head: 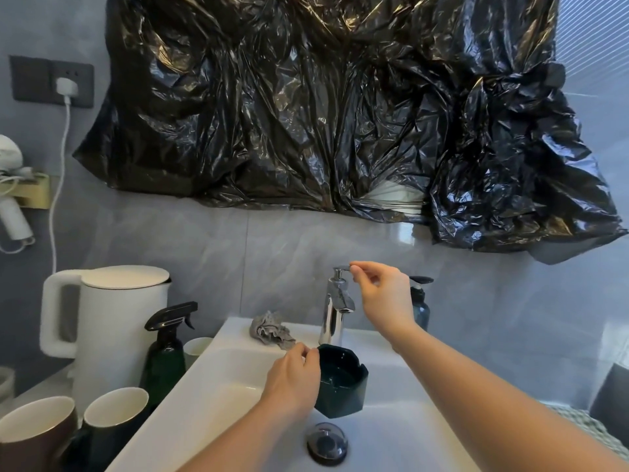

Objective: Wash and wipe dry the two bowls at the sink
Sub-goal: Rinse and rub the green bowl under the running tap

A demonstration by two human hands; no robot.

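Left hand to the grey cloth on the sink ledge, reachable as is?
Probably yes, but not free: the left hand is pinching the rim of the dark green bowl under the faucet. The grey cloth lies just behind it on the sink ledge, nothing between.

No legible text, label or number anywhere in view.
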